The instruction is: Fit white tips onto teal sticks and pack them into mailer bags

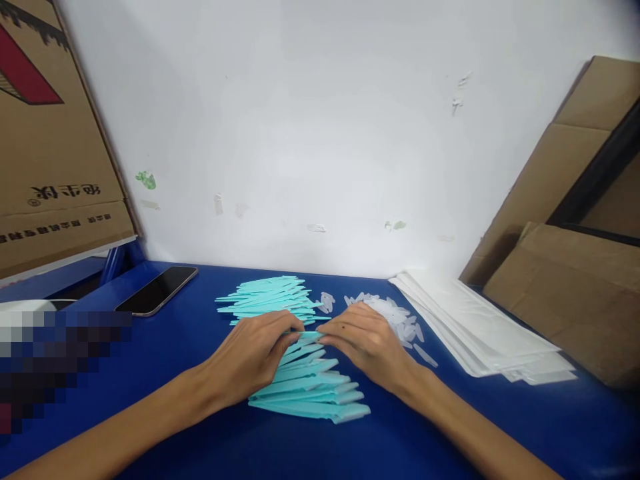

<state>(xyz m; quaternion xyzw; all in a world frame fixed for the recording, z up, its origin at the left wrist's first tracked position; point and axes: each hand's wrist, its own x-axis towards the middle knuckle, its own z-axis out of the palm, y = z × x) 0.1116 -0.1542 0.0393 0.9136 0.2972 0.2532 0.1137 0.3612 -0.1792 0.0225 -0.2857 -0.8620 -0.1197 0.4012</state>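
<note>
Turquoise stick (311,335) held level above a blue worktop (410,433).
One end is pinched by fingers of the left hand (257,350), the other by the right hand (367,340); more sticks (273,297) are piled toward the far edge.

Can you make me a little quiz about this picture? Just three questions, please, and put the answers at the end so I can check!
1. True or false: the phone lies flat on the blue table.

2. Pick one. The left hand and right hand both pinch a thin piece. What colour is it?
A) red
B) blue-green
C) black

3. Fill in the gap: the white sheets lie to the ____ of the small pale pieces.

Key:
1. True
2. B
3. right
</note>
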